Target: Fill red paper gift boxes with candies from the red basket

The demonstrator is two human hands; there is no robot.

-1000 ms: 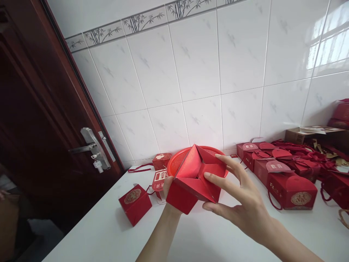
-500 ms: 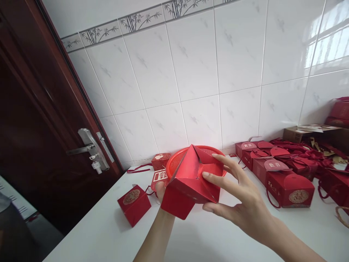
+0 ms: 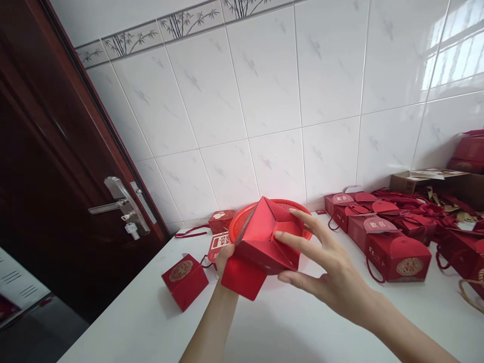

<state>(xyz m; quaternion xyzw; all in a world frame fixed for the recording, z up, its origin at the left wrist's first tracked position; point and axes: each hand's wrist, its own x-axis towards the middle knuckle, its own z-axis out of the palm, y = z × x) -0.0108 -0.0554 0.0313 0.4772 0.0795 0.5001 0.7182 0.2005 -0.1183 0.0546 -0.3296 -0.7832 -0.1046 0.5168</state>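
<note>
A red folding gift box [image 3: 260,242] is held up above the table, its bottom flaps folded inward and facing up, with a plain red flap [image 3: 244,278] hanging at its lower left. My left hand [image 3: 225,256] grips the box from its left side; the thumb shows, while the other fingers are hidden behind the cardboard. My right hand [image 3: 333,267] spans the right side, index fingertip at the middle where the flaps meet, thumb on the near edge and another finger on the far edge. Behind the box stands a red plastic basket [image 3: 237,222], partly covered.
One red gift box [image 3: 185,281] with a gold emblem lies to the left on the white table [image 3: 139,307]. Near the wall is another small box [image 3: 222,221]. Several finished-looking boxes [image 3: 397,254] with cords line the right side, before a cardboard carton [image 3: 404,182].
The meeting flaps look pressed flatter, and my right index fingertip has shifted slightly left with the box. The view has moved a little; the surrounding boxes stay put.
</note>
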